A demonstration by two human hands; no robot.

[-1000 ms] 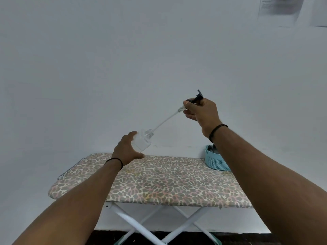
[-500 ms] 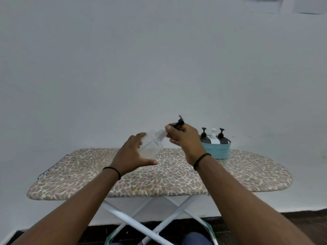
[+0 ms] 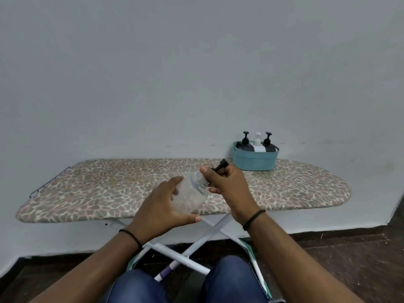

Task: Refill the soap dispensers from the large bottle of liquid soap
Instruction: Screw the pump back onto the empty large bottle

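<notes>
Leopard-print ironing board (image 3: 91, 193) against white wall (image 3: 175, 73); teal basket (image 3: 253, 162) on it.

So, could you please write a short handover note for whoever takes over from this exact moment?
Left hand: grips the clear plastic dispenser bottle, tilted, above the near edge of the leopard-print ironing board.
Right hand: holds the black pump head at the bottle's neck.
Teal plastic basket at the board's far side holds two black-pump dispensers and one white-pump dispenser.
Done: the pump sits at the neck; whether it is screwed tight cannot be told.
Left: confirm the pump is tight and set the bottle down. The large soap bottle is not in view.
</notes>
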